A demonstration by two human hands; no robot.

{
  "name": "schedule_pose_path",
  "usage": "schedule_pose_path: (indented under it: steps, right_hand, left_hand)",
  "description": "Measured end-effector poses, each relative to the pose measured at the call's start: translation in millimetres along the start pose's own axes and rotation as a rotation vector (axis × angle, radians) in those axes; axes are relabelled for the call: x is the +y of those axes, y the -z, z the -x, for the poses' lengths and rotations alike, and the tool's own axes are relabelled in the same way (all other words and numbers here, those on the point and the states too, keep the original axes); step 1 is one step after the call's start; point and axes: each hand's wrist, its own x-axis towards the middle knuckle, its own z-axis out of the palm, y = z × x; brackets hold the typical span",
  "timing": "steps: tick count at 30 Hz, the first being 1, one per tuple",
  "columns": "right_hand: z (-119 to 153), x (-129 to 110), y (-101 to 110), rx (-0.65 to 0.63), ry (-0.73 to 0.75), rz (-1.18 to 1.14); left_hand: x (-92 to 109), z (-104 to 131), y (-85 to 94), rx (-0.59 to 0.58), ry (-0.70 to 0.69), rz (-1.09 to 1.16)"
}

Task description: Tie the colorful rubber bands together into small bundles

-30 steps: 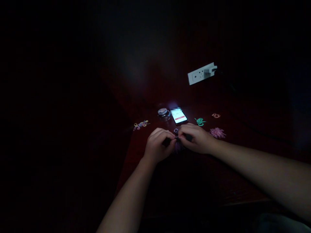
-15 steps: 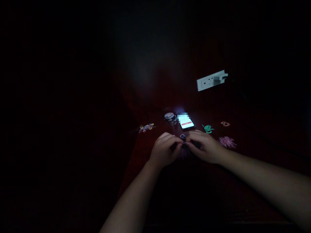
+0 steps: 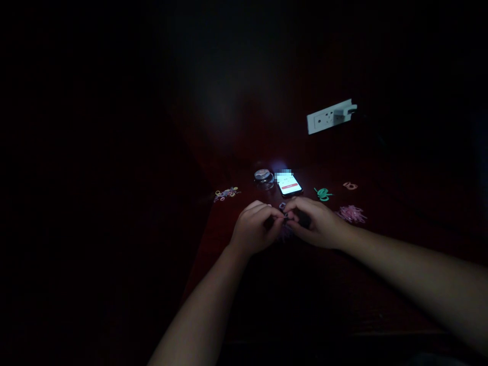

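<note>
My left hand (image 3: 254, 227) pinches a small pale band (image 3: 285, 216) between thumb and forefinger. Close against it, my right hand (image 3: 320, 223) has its fingertips at the same band, thumb and forefinger slightly apart. Under the fingers lies a dim purple pile (image 3: 285, 233), partly hidden. A small purple loop (image 3: 282, 206) is just beyond the fingertips. To the right are green bands (image 3: 323, 193), a pink pile (image 3: 353, 214) and a few orange loops (image 3: 349, 186). Mixed coloured bands (image 3: 226, 193) lie at the left.
A lit phone (image 3: 290, 184) lies beyond my hands, beside a lidded clear jar (image 3: 264, 179). Behind them is a white socket panel (image 3: 331, 117) with a plug in it. The dark red table (image 3: 217, 234) has its left edge near my left forearm.
The view has shifted slightly, so things sit higher in it. My right forefinger has lifted and spread from the thumb, and the band between my fingertips has changed shape.
</note>
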Motion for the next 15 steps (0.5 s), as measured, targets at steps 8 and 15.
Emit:
schedule_pose_path:
  steps: [8, 15]
  right_hand:
    - [-2.1, 3.4, -0.9, 0.000, 0.019, 0.033]
    - [-1.9, 1.7, -0.2, 0.010, -0.010, 0.032]
  left_hand:
    - [-1.6, 1.6, -1.0, -0.005, -0.005, 0.005]
    - [-2.3, 2.0, -1.1, 0.029, -0.022, 0.001]
